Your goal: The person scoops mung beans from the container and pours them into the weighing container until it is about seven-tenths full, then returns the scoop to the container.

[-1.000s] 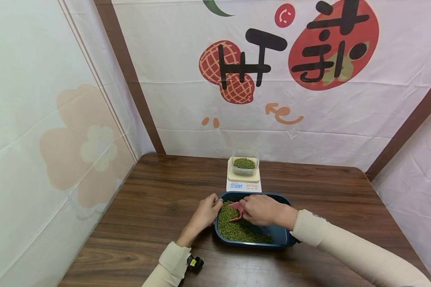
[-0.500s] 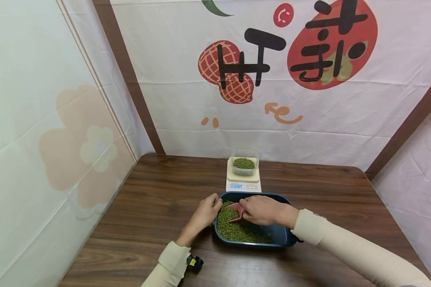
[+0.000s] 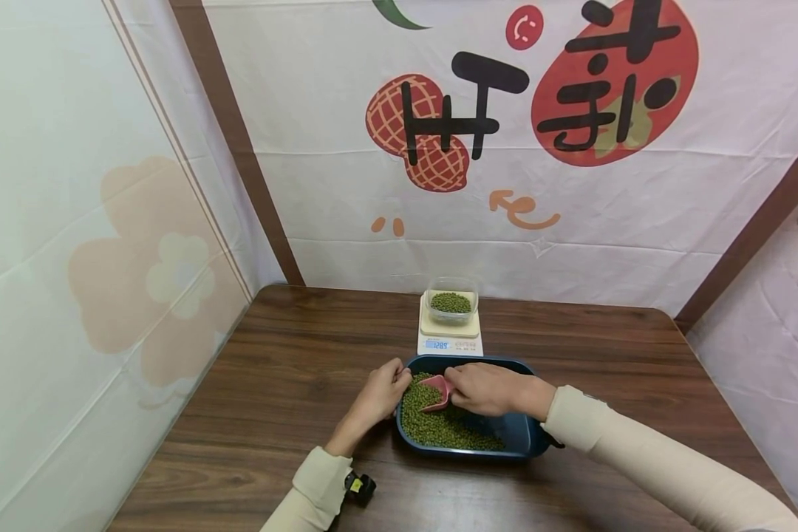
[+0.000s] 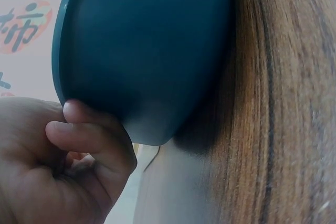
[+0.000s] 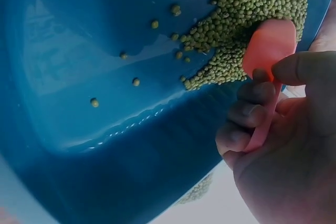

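A dark blue plastic basin (image 3: 522, 434) sits on the table with green mung beans (image 3: 439, 430) heaped toward its left side. My left hand (image 3: 380, 391) grips the basin's left rim, fingers curled at the edge in the left wrist view. Inside the basin, my right hand (image 3: 487, 389) holds a pink scoop (image 5: 270, 48) by its handle, the fingers wrapped round it. The scoop's bowl lies among the beans, its mouth facing left, with beans in it in the head view. In the right wrist view, a few loose beans dot the bare basin floor.
Just behind the basin stands a white kitchen scale (image 3: 468, 347) with a lit display. On it rests a clear plastic container (image 3: 451, 318) partly filled with mung beans. The brown wooden table (image 3: 292, 369) meets printed curtains at the back and left.
The scoop has shifted very slightly left among the beans, held in the right hand. The left hand stays at the rim, and the container remains on the scale.
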The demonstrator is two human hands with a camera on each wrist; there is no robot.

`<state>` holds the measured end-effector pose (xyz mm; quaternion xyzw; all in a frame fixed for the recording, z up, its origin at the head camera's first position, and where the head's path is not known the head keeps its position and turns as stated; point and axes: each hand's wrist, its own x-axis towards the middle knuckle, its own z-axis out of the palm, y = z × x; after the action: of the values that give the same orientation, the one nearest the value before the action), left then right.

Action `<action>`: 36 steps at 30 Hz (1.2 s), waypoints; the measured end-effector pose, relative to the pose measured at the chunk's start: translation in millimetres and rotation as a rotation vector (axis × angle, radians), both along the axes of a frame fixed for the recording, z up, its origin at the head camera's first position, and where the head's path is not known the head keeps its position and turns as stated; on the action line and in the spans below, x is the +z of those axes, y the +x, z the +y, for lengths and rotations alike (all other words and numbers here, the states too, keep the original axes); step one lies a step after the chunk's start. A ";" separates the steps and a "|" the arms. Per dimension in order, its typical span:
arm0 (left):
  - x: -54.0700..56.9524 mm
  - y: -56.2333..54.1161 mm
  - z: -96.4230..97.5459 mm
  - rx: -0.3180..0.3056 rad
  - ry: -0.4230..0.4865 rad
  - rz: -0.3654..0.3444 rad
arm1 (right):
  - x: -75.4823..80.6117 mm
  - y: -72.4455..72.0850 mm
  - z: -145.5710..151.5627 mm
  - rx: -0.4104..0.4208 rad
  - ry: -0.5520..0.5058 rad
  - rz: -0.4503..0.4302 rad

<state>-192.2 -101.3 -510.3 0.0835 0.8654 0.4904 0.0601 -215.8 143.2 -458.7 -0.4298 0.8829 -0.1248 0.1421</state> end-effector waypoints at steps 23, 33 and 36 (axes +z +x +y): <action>-2.2 -1.4 -0.1 0.009 0.007 -0.017 | -9.7 0.7 16.2 -0.050 -0.076 -0.045; -2.4 -0.2 -0.1 -0.002 0.003 -0.013 | -7.4 1.4 22.7 -0.065 -0.096 -0.040; -2.1 -0.1 -0.2 0.001 -0.001 -0.014 | -6.1 1.4 25.2 -0.068 -0.106 -0.037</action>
<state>-192.3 -101.6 -512.3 0.0795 0.8653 0.4905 0.0657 -214.5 168.4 -464.8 -0.4043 0.8863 -0.1839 0.1312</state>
